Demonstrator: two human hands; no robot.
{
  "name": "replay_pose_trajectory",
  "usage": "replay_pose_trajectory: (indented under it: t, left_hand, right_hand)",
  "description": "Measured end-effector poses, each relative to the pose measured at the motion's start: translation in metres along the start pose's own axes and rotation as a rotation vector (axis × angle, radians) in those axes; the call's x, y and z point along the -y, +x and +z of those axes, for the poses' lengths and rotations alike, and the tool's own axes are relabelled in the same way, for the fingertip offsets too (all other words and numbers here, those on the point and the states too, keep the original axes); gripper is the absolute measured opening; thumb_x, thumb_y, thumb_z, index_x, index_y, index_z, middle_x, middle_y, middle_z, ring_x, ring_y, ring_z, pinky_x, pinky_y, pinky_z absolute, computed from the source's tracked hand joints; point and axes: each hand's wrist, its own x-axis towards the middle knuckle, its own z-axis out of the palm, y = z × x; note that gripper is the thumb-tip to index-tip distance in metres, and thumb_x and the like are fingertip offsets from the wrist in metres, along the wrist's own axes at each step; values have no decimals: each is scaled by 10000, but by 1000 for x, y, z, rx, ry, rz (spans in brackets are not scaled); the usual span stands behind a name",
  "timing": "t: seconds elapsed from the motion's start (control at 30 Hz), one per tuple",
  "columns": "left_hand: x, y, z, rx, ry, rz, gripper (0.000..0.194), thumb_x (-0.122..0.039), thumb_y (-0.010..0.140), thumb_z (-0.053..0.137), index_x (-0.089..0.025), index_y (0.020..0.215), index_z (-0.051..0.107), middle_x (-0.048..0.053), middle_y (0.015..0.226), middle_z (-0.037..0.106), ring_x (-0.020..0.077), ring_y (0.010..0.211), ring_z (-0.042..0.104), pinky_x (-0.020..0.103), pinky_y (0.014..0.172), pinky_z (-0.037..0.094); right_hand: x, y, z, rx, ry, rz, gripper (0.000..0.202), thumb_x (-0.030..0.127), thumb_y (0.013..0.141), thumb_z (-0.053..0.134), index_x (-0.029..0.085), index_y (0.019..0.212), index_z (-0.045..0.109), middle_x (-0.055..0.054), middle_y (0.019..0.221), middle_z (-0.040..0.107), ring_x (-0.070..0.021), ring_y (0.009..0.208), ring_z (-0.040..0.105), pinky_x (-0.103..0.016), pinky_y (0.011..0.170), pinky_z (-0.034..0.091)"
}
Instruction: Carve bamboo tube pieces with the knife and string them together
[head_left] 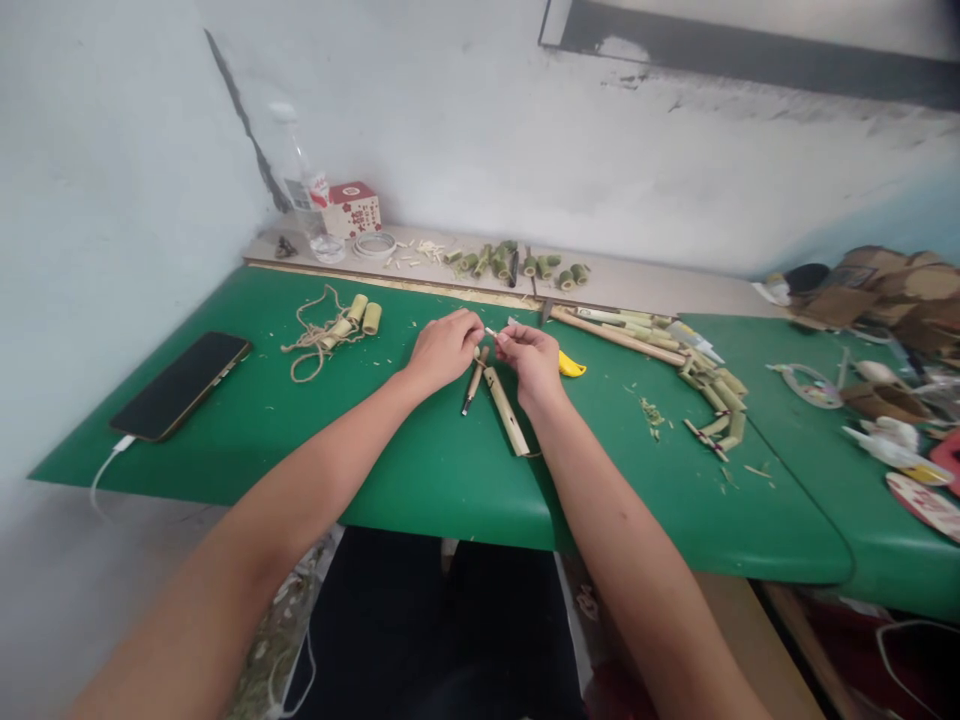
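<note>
Over the green table mat, my right hand (pixel 531 362) pinches a small pale peg (pixel 490 332) between thumb and fingertips. Close to its left, my left hand (pixel 446 345) has its fingers drawn together; anything inside them is too small to make out. Below the hands lies a bamboo tube (pixel 506 412) with a hole in its side and a bit of cord at its lower end. Beside that tube rests a slim wooden-handled tool (pixel 475 385) with a dark tip. A yellow object (pixel 571 365) shows just past my right hand.
A phone (pixel 184 385) on a cable lies left, near tangled twine (pixel 311 340) with bamboo pieces. Cut green bamboo (pixel 502 262), a bottle (pixel 307 200) and a box (pixel 354 210) stand along the back. A hammer (pixel 615 333) and bamboo segments (pixel 720 395) lie right, before clutter.
</note>
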Motion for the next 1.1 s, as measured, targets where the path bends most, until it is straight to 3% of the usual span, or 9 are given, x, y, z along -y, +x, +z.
replay_pose_trajectory:
  t: [0.23,0.43,0.77,1.1]
  left_hand:
    - [4,1,0,16,-7,-12,166,-224,1025,535,-211,981,695,82,1041,737,246,957,671,389,874,495]
    - [17,-1,3,29,-113,52,170,-257,1032,519,-202,959,662,68,1002,719,217,927,648,357,868,500]
    - [15,-1,1,-19,-167,53,202,-300,1049,474,-207,983,641,68,1015,720,219,963,651,354,893,498]
    - [16,-1,3,12,-187,38,202,-328,1028,530,-192,1003,677,61,980,722,204,883,639,340,828,489]
  right_hand:
    - [-2,0,1,-20,-1,-7,256,369,632,855,220,752,685,-8,708,696,-157,645,632,-322,677,565]
    - [0,1,-1,36,-46,-55,273,380,649,867,212,766,685,11,654,679,-145,613,612,-301,643,535]
    - [2,2,0,92,-295,-184,86,291,721,724,217,752,692,15,671,667,-156,638,601,-308,676,513]
    - [1,1,0,56,-446,-228,89,281,802,659,224,743,693,9,659,659,-173,641,578,-311,671,451]
